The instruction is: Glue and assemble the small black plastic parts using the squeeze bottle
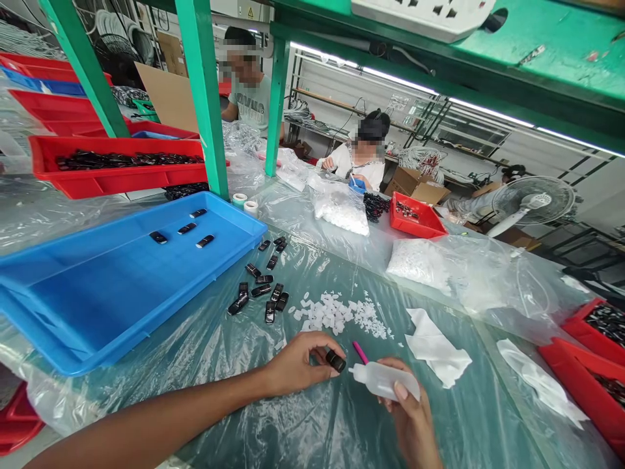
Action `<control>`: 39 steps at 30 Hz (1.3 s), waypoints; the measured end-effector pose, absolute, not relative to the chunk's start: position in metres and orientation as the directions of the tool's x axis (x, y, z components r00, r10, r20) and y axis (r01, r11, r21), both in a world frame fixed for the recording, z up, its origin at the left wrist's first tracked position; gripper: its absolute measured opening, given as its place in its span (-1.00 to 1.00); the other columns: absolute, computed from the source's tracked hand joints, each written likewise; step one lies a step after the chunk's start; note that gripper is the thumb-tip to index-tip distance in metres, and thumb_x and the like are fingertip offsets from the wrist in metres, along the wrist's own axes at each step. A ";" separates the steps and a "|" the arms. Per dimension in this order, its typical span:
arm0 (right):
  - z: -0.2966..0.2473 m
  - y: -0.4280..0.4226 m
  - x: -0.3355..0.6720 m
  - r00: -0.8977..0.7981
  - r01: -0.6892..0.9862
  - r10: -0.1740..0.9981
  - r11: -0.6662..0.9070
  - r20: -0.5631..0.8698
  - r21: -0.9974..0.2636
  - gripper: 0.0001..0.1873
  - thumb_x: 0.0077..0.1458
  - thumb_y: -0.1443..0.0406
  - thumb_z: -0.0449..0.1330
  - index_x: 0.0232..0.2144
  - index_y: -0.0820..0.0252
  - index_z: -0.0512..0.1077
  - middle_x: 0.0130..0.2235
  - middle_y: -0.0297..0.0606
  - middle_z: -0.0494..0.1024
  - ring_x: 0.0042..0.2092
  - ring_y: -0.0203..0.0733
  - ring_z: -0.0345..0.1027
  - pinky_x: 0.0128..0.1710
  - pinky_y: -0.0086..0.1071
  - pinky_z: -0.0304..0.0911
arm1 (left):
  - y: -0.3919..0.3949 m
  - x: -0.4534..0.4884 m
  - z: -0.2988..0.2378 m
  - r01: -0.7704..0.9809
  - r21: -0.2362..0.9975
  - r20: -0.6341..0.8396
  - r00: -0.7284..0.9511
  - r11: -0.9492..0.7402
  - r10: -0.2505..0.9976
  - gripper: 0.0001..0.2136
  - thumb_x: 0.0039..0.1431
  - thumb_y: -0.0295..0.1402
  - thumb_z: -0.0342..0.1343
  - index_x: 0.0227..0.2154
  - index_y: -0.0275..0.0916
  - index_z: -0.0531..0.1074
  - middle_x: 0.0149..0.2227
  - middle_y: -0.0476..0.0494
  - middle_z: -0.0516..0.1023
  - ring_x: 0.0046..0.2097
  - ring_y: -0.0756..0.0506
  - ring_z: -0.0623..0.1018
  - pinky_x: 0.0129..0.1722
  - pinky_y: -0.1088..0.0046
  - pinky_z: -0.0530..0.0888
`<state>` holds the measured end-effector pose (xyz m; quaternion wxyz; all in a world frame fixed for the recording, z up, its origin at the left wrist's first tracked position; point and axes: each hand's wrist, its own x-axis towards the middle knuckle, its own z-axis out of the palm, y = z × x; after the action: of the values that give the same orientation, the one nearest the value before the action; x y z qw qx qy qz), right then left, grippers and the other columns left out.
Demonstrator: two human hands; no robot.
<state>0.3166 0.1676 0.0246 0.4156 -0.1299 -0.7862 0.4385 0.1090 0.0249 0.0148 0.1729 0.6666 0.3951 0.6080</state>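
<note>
Between its fingertips my left hand point(300, 365) holds a small black glossy casing point(334, 360). My right hand point(410, 407) is closed around a translucent squeeze bottle point(385, 381), whose narrow nozzle points left at the casing, a short gap away. A pink stick-like thing point(360, 352) shows just beyond the bottle; its lower end is hidden, so I cannot tell whether the right hand holds it. Past my hands lies a pile of small white plastic pieces point(334, 314). Several more black casings point(261, 291) are scattered left of that pile.
A large blue tray point(92, 306) with several black casings stands at the left, a red bin point(122, 176) behind it. White cloths point(437, 348) and red bins point(586, 384) are at the right. Green posts point(202, 91) rise behind the tray. Two people sit across the table.
</note>
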 end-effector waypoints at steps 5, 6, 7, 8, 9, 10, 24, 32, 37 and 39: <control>0.030 0.144 0.312 -0.587 -0.048 0.560 0.696 0.585 -0.716 -0.52 -0.01 0.00 0.12 -0.19 0.27 0.32 -0.34 -0.18 0.32 -0.42 -0.33 0.14 -0.47 -0.50 0.05 | 0.023 0.109 0.014 0.354 0.713 0.665 -0.069 -0.605 0.744 -0.70 0.04 -0.21 0.14 -0.18 -0.23 0.44 -0.21 -0.12 0.40 -0.28 0.02 0.40 -0.34 0.56 0.36; 0.032 0.135 0.309 -0.538 -0.033 0.606 0.679 0.586 -0.733 -0.52 -0.02 0.00 0.13 -0.19 0.26 0.31 -0.33 -0.21 0.32 -0.40 -0.33 0.14 -0.43 -0.50 0.05 | 0.023 0.109 0.014 0.368 0.711 0.664 -0.072 -0.599 0.744 -0.70 0.03 -0.20 0.15 -0.18 -0.23 0.45 -0.21 -0.12 0.40 -0.29 0.03 0.39 -0.35 0.57 0.35; 0.034 0.126 0.306 -0.501 -0.018 0.641 0.664 0.581 -0.748 -0.52 -0.03 -0.01 0.14 -0.20 0.25 0.30 -0.32 -0.23 0.33 -0.37 -0.33 0.15 -0.40 -0.49 0.04 | 0.024 0.109 0.014 0.382 0.709 0.664 -0.077 -0.593 0.744 -0.70 0.02 -0.21 0.15 -0.19 -0.22 0.45 -0.23 -0.12 0.40 -0.30 0.03 0.37 -0.37 0.58 0.34; 0.035 0.118 0.304 -0.476 -0.014 0.662 0.653 0.579 -0.758 -0.51 -0.04 -0.01 0.14 -0.21 0.25 0.30 -0.31 -0.23 0.33 -0.34 -0.31 0.16 -0.38 -0.48 0.03 | 0.024 0.109 0.014 0.399 0.705 0.665 -0.084 -0.586 0.743 -0.70 0.02 -0.21 0.15 -0.19 -0.21 0.46 -0.24 -0.12 0.40 -0.31 0.04 0.36 -0.39 0.58 0.32; 0.037 0.113 0.302 -0.460 -0.011 0.670 0.652 0.582 -0.759 -0.51 -0.04 -0.02 0.14 -0.22 0.25 0.29 -0.30 -0.23 0.33 -0.30 -0.29 0.17 -0.36 -0.47 0.03 | 0.025 0.109 0.013 0.414 0.701 0.665 -0.089 -0.580 0.741 -0.70 0.01 -0.21 0.16 -0.20 -0.21 0.46 -0.25 -0.11 0.40 -0.32 0.04 0.36 -0.41 0.59 0.31; 0.037 0.110 0.301 -0.461 -0.011 0.664 0.660 0.589 -0.752 -0.51 -0.04 -0.02 0.15 -0.22 0.25 0.30 -0.29 -0.22 0.34 -0.28 -0.27 0.18 -0.36 -0.46 0.02 | 0.025 0.108 0.013 0.429 0.697 0.667 -0.092 -0.575 0.740 -0.71 0.01 -0.21 0.16 -0.20 -0.20 0.46 -0.25 -0.11 0.40 -0.33 0.04 0.35 -0.42 0.60 0.30; 0.037 0.139 0.307 -0.599 -0.080 0.616 0.590 0.512 -0.803 -0.51 -0.05 -0.03 0.14 -0.23 0.25 0.33 -0.40 -0.22 0.32 -0.46 -0.35 0.10 -0.51 -0.49 0.02 | 0.028 0.108 0.013 0.423 0.714 0.651 -0.107 -0.558 0.752 -0.70 0.04 -0.19 0.13 -0.18 -0.19 0.46 -0.24 -0.12 0.41 -0.28 0.01 0.38 -0.35 0.56 0.32; 0.057 0.162 0.309 -0.549 -0.315 0.550 0.561 0.629 -0.765 -0.47 0.00 0.08 0.13 -0.01 0.22 0.28 -0.15 -0.15 0.38 -0.18 -0.19 0.27 -0.08 -0.28 0.14 | 0.032 0.108 0.019 0.495 0.752 0.572 -0.164 -0.435 0.804 -0.65 0.13 -0.12 0.03 -0.10 -0.21 0.38 -0.18 -0.09 0.39 -0.21 0.00 0.37 -0.23 0.55 0.28; 0.077 0.177 0.321 -0.405 -0.106 0.572 0.745 0.713 -0.658 -0.52 -0.05 0.25 0.20 -0.08 0.29 0.19 -0.17 -0.17 0.38 -0.13 -0.19 0.21 -0.06 -0.32 0.06 | 0.033 0.106 0.019 0.505 0.778 0.496 -0.131 -0.373 0.858 -0.53 0.13 -0.01 -0.03 -0.02 -0.24 0.31 -0.15 -0.15 0.34 -0.16 -0.05 0.34 -0.22 0.53 0.27; 0.079 0.186 0.326 -0.360 -0.026 0.580 0.776 0.730 -0.630 -0.56 -0.07 0.33 0.18 -0.12 0.29 0.16 -0.19 -0.19 0.38 -0.16 -0.22 0.21 -0.08 -0.34 0.06 | 0.033 0.106 0.019 0.521 0.772 0.494 -0.132 -0.363 0.860 -0.52 0.13 0.00 -0.04 -0.02 -0.24 0.31 -0.15 -0.15 0.35 -0.15 -0.06 0.34 -0.22 0.51 0.27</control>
<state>0.3257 0.1861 0.0789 0.5366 -0.1788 -0.7748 0.2825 0.1065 0.0330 0.0190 0.1616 0.6385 0.5407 0.5233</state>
